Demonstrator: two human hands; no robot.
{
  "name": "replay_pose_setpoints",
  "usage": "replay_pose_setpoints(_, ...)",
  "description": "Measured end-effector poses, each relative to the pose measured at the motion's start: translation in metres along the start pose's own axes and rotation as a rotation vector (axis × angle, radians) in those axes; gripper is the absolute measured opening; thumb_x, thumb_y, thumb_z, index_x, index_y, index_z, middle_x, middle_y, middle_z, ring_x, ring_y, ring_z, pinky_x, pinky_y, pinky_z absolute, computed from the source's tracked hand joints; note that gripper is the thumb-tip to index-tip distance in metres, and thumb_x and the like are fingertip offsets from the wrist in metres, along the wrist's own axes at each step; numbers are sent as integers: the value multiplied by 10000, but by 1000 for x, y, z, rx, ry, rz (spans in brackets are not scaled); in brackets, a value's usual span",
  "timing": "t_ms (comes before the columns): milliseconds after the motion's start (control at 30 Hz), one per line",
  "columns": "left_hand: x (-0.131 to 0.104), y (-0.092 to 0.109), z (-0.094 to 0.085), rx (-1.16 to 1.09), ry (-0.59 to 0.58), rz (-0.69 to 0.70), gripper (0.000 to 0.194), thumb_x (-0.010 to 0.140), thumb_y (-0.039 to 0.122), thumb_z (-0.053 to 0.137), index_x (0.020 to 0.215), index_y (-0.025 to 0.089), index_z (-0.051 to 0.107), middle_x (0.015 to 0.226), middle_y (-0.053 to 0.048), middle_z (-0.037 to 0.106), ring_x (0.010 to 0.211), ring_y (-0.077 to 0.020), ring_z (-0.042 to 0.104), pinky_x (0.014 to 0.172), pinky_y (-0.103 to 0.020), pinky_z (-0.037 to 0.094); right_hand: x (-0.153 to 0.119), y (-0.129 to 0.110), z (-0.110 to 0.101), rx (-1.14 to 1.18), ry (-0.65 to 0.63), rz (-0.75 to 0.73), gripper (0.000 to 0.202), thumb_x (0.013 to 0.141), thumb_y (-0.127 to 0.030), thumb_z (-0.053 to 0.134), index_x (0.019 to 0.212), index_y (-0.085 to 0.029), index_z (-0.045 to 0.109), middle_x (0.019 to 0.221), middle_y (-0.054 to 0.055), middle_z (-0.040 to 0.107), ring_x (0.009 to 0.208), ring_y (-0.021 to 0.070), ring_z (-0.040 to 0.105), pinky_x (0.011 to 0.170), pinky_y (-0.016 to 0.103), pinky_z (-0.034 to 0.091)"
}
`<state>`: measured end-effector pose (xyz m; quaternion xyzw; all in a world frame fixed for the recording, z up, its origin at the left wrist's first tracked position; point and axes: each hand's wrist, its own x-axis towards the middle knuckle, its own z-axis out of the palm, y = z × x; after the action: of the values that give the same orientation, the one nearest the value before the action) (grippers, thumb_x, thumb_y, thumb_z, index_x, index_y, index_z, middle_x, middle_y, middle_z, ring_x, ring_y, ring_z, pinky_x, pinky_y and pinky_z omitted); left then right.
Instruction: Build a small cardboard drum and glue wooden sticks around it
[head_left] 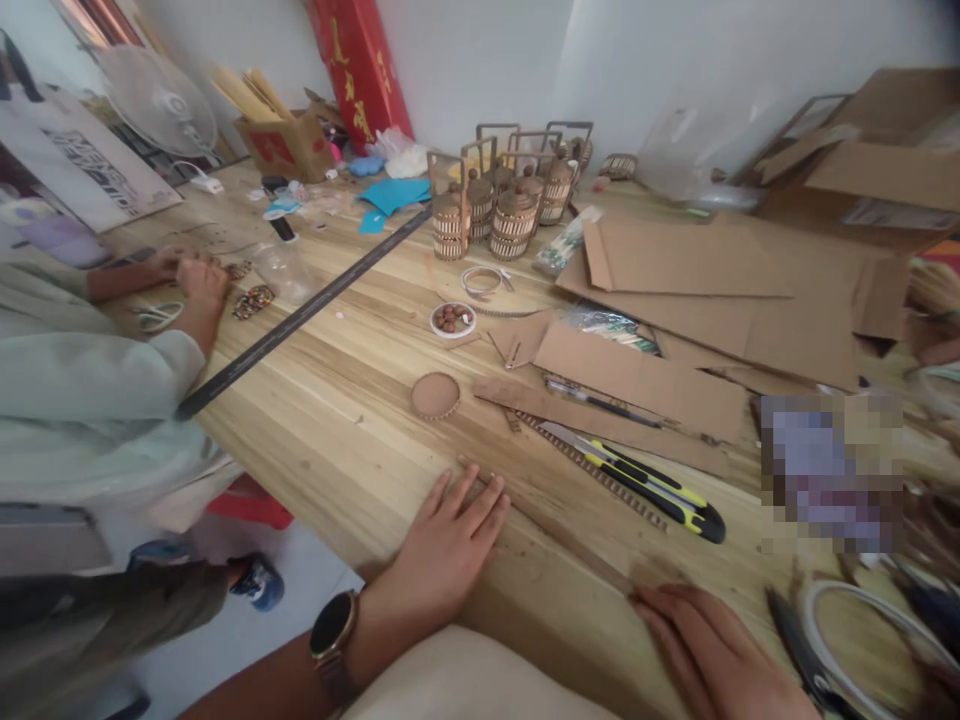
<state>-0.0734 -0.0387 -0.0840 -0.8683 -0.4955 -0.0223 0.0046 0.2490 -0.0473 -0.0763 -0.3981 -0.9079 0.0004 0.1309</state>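
My left hand (456, 535) lies flat on the wooden table, fingers stretched, with a watch on its wrist. A thin brown strip (559, 535) runs from beside its fingertips to my right hand (709, 640). The fingers of that right hand are pressed together at the strip's near end; its thumb is mostly hidden. Beyond the strip lies a yellow-and-black utility knife (652, 490) with its blade out, over a ridged corrugated cardboard strip (630, 497). A round cardboard disc with a raised rim (435, 396) rests farther left.
Several small lidded baskets with handles (514, 225) stand at the back. Near them are a bowl of brown beads (453, 320) and flat cardboard pieces (690, 260). Scissors (799, 650) lie at right. Across a dark strip (315, 305), another person's hands (202, 280) work with beads.
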Motion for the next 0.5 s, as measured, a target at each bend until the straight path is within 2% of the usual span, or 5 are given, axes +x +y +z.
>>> replay_pose_setpoints(100,0,-1,-1,-7,-14,-9,455,1008,346,450,1435,190,469,1494,-90,491,1401,-333,404,1110,-525,355,-7,4,-7,59,-36,143,273,992,-315,414,1039,-269,678,946,33,739,846,179,743,687,238,596)
replay_pose_setpoints(167,0,-1,-1,-9,-21,-4,456,1003,338,457,1433,187,476,1493,-92,493,1393,-339,413,1099,-523,373,-8,5,-10,87,-16,234,246,985,-358,442,977,-271,672,891,18,732,779,170,745,626,229,592)
replay_pose_setpoints(333,2,-4,-3,21,3,27,437,991,334,476,1401,189,527,1456,-97,535,1334,-332,486,1061,-489,431,-7,0,-8,8,60,382,366,1006,-436,371,915,-267,682,826,19,702,660,163,702,553,266,541)
replay_pose_setpoints(400,3,-5,-4,51,32,49,424,981,344,495,1368,183,562,1435,-80,560,1293,-334,526,1027,-475,467,-4,-1,-8,-63,65,389,392,1008,-435,360,900,-259,694,809,30,694,659,172,676,586,293,513)
replay_pose_setpoints(500,4,-7,-4,82,80,78,415,963,361,524,1327,176,601,1405,-57,591,1252,-341,556,983,-455,505,5,4,-16,-172,87,318,400,1011,-416,366,852,-253,694,800,34,694,718,186,652,677,328,462)
